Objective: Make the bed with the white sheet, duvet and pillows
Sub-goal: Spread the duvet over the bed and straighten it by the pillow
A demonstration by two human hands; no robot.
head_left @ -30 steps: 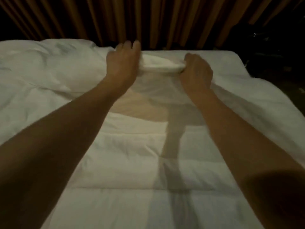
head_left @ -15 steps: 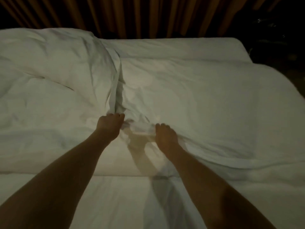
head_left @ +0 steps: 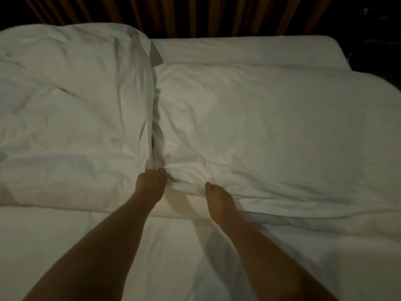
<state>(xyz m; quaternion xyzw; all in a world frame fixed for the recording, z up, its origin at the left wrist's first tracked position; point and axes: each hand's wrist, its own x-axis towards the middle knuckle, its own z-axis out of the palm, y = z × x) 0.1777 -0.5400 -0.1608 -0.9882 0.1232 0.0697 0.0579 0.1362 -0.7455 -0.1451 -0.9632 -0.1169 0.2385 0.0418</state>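
A white duvet (head_left: 271, 131) lies bunched across the bed, with a deep crease running up its middle. My left hand (head_left: 149, 185) is closed on the fabric at the near end of that crease. My right hand (head_left: 219, 203) is closed on the duvet's near edge a little to the right. Below both arms the white sheet (head_left: 173, 253) lies flat on the mattress. A second puffy fold of the duvet (head_left: 69, 101) fills the left side. No pillow can be told apart from the bedding.
Brown pleated curtains (head_left: 195, 16) hang behind the bed's far edge. The bed's right corner (head_left: 338, 51) drops into a dark area with dim objects. The room is dark.
Both hands have come back toward me from the far side, pulling the gripped duvet edge along. The duvet now covers more of the bed, and the hands sit lower and closer together.
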